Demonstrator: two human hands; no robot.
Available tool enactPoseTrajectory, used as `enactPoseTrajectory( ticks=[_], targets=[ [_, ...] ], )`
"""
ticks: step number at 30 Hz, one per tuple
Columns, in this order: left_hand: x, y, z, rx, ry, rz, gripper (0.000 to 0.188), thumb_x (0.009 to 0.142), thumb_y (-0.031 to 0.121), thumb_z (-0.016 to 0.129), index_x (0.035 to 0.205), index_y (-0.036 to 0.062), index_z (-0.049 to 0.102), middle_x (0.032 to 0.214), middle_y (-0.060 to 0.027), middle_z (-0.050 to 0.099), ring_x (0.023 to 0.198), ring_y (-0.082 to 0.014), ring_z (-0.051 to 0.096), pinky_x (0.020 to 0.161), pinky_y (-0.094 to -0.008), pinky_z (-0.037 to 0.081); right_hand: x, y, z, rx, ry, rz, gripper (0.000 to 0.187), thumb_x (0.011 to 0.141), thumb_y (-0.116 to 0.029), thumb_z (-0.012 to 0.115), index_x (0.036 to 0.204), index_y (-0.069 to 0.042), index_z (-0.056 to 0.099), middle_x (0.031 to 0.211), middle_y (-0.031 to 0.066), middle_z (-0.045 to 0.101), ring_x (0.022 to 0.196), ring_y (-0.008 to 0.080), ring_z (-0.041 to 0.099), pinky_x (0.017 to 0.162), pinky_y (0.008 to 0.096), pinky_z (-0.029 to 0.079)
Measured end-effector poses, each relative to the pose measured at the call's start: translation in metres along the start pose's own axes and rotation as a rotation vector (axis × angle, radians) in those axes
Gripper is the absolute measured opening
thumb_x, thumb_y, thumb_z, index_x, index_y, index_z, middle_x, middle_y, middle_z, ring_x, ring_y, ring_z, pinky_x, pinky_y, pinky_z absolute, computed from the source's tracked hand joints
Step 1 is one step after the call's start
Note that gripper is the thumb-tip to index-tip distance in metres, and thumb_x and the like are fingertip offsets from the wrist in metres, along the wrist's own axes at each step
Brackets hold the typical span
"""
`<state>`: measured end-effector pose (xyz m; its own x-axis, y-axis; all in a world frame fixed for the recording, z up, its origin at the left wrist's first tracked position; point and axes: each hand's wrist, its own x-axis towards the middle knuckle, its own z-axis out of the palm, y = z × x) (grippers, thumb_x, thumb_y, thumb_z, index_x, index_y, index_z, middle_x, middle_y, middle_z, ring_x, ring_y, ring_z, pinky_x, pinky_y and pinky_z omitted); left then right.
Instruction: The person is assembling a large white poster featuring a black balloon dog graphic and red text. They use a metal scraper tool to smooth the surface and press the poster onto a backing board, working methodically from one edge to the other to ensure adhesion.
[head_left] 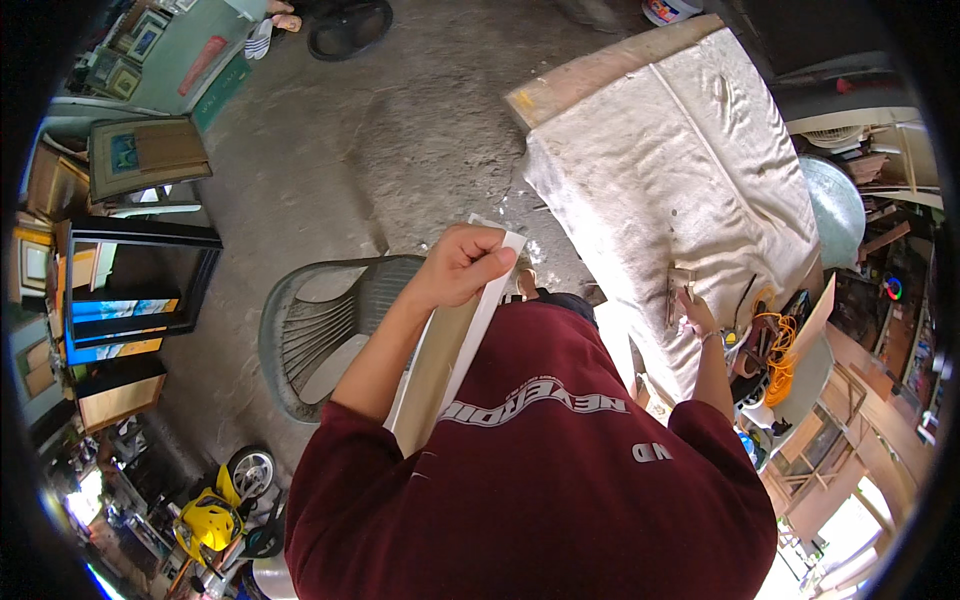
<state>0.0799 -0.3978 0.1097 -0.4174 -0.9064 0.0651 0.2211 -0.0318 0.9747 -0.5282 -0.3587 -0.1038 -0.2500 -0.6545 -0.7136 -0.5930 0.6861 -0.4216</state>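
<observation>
My left hand is closed around the upper end of a long, narrow white-edged frame piece with a beige inner face. It is held upright and tilted against the front of my maroon shirt, and its lower end is near my left upper arm. Over on the right, my right hand is at the cloth-covered table, fingers bent at a small brownish rectangular piece. That piece lies on the white cloth; its exact kind is too small to make out.
A grey plastic chair stands on my left. Beside my right arm, a surface holds orange cord and tools. Dark frames lean at the far left; a yellow helmet is at the lower left. A round pale tabletop is beyond the cloth.
</observation>
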Motion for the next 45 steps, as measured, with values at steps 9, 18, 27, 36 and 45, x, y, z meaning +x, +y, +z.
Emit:
enactPoseTrajectory(
  ticks=[9,18,27,36,45],
  targets=[
    [0.001,-0.004,0.007,-0.034,0.002,0.003,0.030,0.097,0.020,0.057,0.072,0.0021,0.060,0.061,0.0041,0.052,0.054,-0.0019,0.043,0.047,-0.0215,0.032,-0.243,-0.316,0.064,-0.590,-0.118,-0.914,0.036,0.086,-0.040,0.067,0.092,-0.005,0.061,0.071,0.0141,0.062,0.062,0.0297,0.057,0.067,0.0384,0.042],
    [-0.001,-0.005,0.013,-0.123,0.004,-0.079,0.026,0.096,0.019,0.056,0.084,0.0001,0.068,0.064,0.0039,0.056,0.055,-0.0024,0.045,0.047,-0.0215,0.033,-0.298,-0.383,0.071,-0.725,-0.174,-1.101,0.031,0.080,-0.034,0.070,0.089,-0.005,0.062,0.067,0.0128,0.062,0.059,0.0332,0.056,0.065,0.0385,0.040],
    [0.001,-0.025,0.013,-0.120,0.046,0.080,0.029,0.095,0.019,0.056,0.073,0.0012,0.060,0.061,0.0037,0.053,0.054,-0.0024,0.041,0.046,-0.0234,0.031,-0.310,-0.401,0.075,-0.799,-0.098,-1.100,0.032,0.083,-0.036,0.069,0.076,-0.005,0.063,0.053,0.0128,0.055,0.051,0.0341,0.056,0.062,0.0392,0.043],
    [-0.012,-0.014,-0.011,-0.059,0.072,-0.022,0.040,0.097,0.023,0.056,0.063,0.0085,0.041,0.058,0.0077,0.036,0.054,-0.0018,0.033,0.048,-0.0239,0.027,-0.241,-0.353,0.089,-0.137,-0.011,-0.939,0.045,0.087,-0.037,0.069,0.062,-0.002,0.055,0.052,0.0137,0.053,0.043,0.0290,0.049,0.045,0.0344,0.039],
    [-0.036,0.032,-0.039,0.219,0.199,-0.184,0.035,0.101,0.031,0.050,0.077,0.0066,0.051,0.068,0.0072,0.043,0.065,-0.0030,0.038,0.057,-0.0234,0.033,-0.054,-0.237,0.084,-0.931,0.617,-0.311,0.064,0.088,-0.045,0.063,0.118,0.010,0.047,0.117,0.0309,0.053,0.113,0.0409,0.053,0.094,0.0515,0.043]
  ],
)
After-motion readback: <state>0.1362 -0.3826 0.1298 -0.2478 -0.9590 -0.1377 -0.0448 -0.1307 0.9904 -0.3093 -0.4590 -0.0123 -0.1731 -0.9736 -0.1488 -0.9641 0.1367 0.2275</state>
